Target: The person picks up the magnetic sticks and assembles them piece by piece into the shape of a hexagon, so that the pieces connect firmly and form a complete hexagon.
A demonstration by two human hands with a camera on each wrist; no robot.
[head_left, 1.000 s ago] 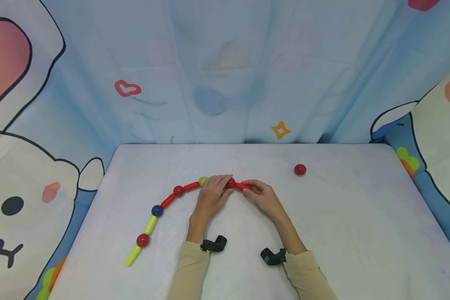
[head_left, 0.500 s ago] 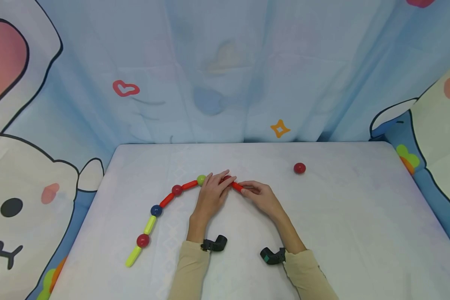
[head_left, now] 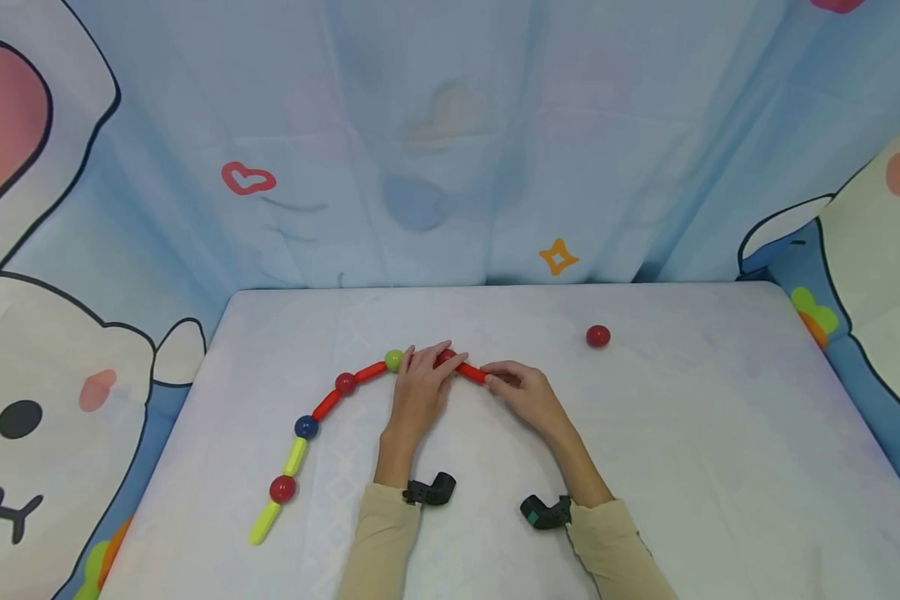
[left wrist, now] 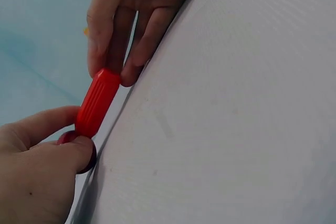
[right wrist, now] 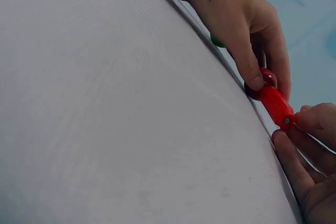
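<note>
A chain of balls and rods curves over the white table in the head view. My left hand [head_left: 417, 392] lies over its upper end and grips a dark red ball [right wrist: 269, 77] between thumb and fingers. From that ball a red magnetic rod [head_left: 471, 372] slants down to the right, a small metal disc showing in its tip in the right wrist view. My right hand [head_left: 528, 398] pinches the rod's free end with its fingertips. Left of my left hand come a green ball [head_left: 393, 360], red rods, a red ball [head_left: 346, 383], a blue ball [head_left: 307, 427] and yellow rods. The fingers cover part of the chain.
A loose red ball [head_left: 598, 336] lies at the back right of the table [head_left: 720, 467]. The chain's lower red ball [head_left: 282, 489] and last yellow rod [head_left: 266, 523] reach toward the front left. A blue patterned curtain [head_left: 450, 167] hangs behind the table's far edge.
Both the red ball under my left hand and the red rod have shifted left, and the rod slants more steeply. The rest of the chain has slid slightly left. My right hand has barely moved.
</note>
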